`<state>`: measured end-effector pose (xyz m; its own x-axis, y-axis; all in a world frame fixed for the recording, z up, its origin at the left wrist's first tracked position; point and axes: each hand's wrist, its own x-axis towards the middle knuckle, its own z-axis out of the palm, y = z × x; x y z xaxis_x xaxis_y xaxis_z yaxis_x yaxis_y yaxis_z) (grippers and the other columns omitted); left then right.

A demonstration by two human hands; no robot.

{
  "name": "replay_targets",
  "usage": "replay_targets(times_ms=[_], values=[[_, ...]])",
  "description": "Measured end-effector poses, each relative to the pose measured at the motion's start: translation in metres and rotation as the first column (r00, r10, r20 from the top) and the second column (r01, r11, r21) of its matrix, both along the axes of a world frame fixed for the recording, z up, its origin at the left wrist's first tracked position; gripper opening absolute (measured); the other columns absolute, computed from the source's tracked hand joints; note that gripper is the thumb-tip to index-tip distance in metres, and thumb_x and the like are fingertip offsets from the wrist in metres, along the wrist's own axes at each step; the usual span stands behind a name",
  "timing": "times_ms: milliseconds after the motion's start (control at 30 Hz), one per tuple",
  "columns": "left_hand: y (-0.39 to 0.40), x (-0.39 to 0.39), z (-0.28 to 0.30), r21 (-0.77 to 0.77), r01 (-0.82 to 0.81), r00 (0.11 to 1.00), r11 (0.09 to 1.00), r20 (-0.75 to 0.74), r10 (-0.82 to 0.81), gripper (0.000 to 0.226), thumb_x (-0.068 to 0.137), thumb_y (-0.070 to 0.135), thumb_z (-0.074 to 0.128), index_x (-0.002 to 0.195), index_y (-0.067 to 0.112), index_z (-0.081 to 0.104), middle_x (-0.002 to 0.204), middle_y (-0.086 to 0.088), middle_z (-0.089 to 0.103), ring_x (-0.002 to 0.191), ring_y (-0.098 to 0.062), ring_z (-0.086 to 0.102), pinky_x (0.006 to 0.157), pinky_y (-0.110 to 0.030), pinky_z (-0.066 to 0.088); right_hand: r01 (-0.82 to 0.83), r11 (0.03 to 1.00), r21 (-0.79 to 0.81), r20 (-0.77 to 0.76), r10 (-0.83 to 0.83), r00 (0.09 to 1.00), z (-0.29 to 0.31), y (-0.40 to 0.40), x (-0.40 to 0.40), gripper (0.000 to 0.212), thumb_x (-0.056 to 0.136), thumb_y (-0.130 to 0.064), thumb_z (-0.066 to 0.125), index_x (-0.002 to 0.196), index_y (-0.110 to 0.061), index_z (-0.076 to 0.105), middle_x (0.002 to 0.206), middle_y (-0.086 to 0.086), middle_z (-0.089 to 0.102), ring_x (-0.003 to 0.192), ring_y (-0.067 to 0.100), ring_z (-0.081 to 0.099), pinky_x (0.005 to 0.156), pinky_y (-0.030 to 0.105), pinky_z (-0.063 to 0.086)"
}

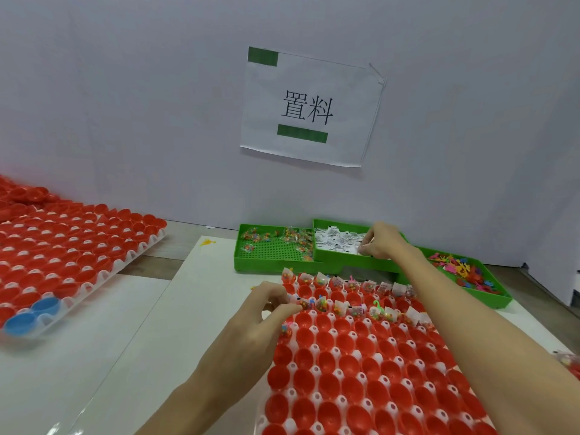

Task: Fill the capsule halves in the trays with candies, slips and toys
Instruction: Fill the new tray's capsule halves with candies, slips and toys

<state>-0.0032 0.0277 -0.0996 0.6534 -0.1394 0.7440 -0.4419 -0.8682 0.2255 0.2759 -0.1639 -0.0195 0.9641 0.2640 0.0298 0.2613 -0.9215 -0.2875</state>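
Observation:
A white tray (340, 346) of red capsule halves (326, 361) lies in front of me; its two far rows hold candy packets, slips and small toys. My left hand (270, 304) is at the tray's far-left corner, fingers curled and pinching something small over a capsule half. My right hand (381, 240) reaches into the middle green bin (332, 255) and pinches white paper slips (335, 240). The left green bin (270, 255) holds candy packets (295, 235). The right green bin (489, 293) holds colourful plastic toys (461, 271).
Another tray of red capsule halves (69, 246) with two blue halves (34, 312) sits at the left, with more red halves piled behind. A paper sign (309, 108) hangs on the grey wall. A candy packet (568, 359) lies at the right edge.

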Motion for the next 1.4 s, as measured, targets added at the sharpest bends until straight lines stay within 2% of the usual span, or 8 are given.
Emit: replay_targets(times_ms=[267, 400, 533, 667, 867, 1033, 1267, 1400], values=[[0.002, 0.002, -0.001, -0.014, -0.020, 0.999, 1.000, 0.029, 0.021, 0.050, 0.080, -0.016, 0.072, 0.122, 0.011, 0.073, 0.110, -0.004, 0.056, 0.093, -0.015, 0.061, 0.081, -0.026, 0.059, -0.030, 0.974, 0.225, 0.173, -0.010, 0.985, -0.018, -0.019, 0.005, 0.024, 0.091, -0.030, 0.076, 0.090, -0.006, 0.078, 0.077, 0.002, 0.072, 0.060, 0.011, 0.056, 0.054, 0.023, 0.037], [0.001, 0.002, 0.000, -0.041, -0.009, 0.998, 0.999, 0.054, 0.011, 0.040, 0.085, -0.009, 0.072, 0.119, 0.011, 0.074, 0.106, -0.002, 0.061, 0.090, -0.010, 0.061, 0.081, -0.019, 0.055, -0.069, 0.927, 0.369, 0.271, -0.036, 0.962, -0.023, -0.028, -0.005, 0.023, 0.089, -0.033, 0.077, 0.089, -0.011, 0.080, 0.087, 0.000, 0.076, 0.065, 0.004, 0.059, 0.070, 0.025, 0.050], [-0.008, 0.000, 0.004, -0.362, 0.044, 0.999, 0.931, 0.040, -0.031, 0.040, 0.084, 0.002, 0.080, 0.121, 0.016, 0.072, 0.100, 0.011, 0.070, 0.089, -0.003, 0.070, 0.084, -0.017, 0.056, -0.099, 0.794, 0.599, 0.235, -0.057, 0.970, -0.013, -0.035, -0.041, 0.017, 0.086, -0.038, 0.079, 0.084, -0.020, 0.080, 0.074, -0.003, 0.076, 0.059, 0.007, 0.060, 0.062, 0.023, 0.047], [-0.019, -0.006, 0.010, -0.702, 0.072, 0.984, 0.709, -0.067, -0.166, 0.038, 0.079, 0.011, 0.085, 0.111, 0.028, 0.075, 0.093, 0.007, 0.077, 0.089, -0.013, 0.076, 0.083, -0.018, 0.058, -0.179, 0.700, 0.692, 0.140, 0.113, 0.984, -0.002, -0.045, -0.103, 0.015, 0.086, -0.037, 0.078, 0.084, -0.022, 0.080, 0.065, -0.005, 0.072, 0.054, 0.002, 0.056, 0.052, 0.013, 0.044], [-0.032, -0.012, 0.020, -0.709, 0.193, 0.947, 0.679, -0.046, -0.318, 0.024, 0.080, 0.014, 0.082, 0.100, 0.027, 0.083, 0.100, -0.001, 0.076, 0.094, -0.023, 0.075, 0.084, -0.028, 0.060, -0.431, 0.684, 0.589, 0.065, 0.492, 0.868, 0.005, -0.052, -0.190, 0.010, 0.094, -0.029, 0.072, 0.093, -0.032, 0.081, 0.088, -0.012, 0.077, 0.079, 0.003, 0.071, 0.071, 0.017, 0.055], [-0.039, -0.017, 0.019, -0.620, 0.221, 0.944, 0.753, -0.057, -0.324, 0.024, 0.082, 0.014, 0.081, 0.100, 0.029, 0.083, 0.114, 0.001, 0.072, 0.095, -0.023, 0.073, 0.078, -0.024, 0.058, -0.520, 0.737, 0.431, 0.164, 0.503, 0.849, -0.008, -0.051, -0.220, 0.008, 0.092, -0.035, 0.073, 0.086, -0.037, 0.077, 0.080, -0.015, 0.069, 0.075, 0.006, 0.064, 0.065, 0.017, 0.050], [-0.044, -0.020, 0.018, -0.415, 0.206, 0.974, 0.886, 0.003, -0.225, 0.029, 0.080, 0.009, 0.086, 0.105, 0.023, 0.080, 0.095, 0.008, 0.073, 0.082, -0.015, 0.072, 0.075, -0.022, 0.057, -0.602, 0.775, 0.193, 0.257, 0.552, 0.793, -0.025, -0.046, -0.233, 0.016, 0.104, -0.030, 0.056, 0.113, -0.028, 0.068, 0.102, -0.017, 0.042, 0.090, -0.001, 0.046, 0.077, 0.008, 0.037], [-0.049, -0.021, 0.019, -0.361, 0.203, 0.976, 0.910, -0.002, -0.218, 0.025, 0.083, 0.017, 0.077, 0.108, 0.021, 0.079, 0.093, 0.008, 0.070, 0.082, -0.013, 0.070, 0.075, -0.021, 0.056, -0.598, 0.772, 0.215, 0.253, 0.547, 0.798, -0.024, -0.049, -0.236, 0.014, 0.104, -0.031, 0.055, 0.111, -0.026, 0.067, 0.103, -0.017, 0.038, 0.091, 0.000, 0.047, 0.078, 0.010, 0.039]])
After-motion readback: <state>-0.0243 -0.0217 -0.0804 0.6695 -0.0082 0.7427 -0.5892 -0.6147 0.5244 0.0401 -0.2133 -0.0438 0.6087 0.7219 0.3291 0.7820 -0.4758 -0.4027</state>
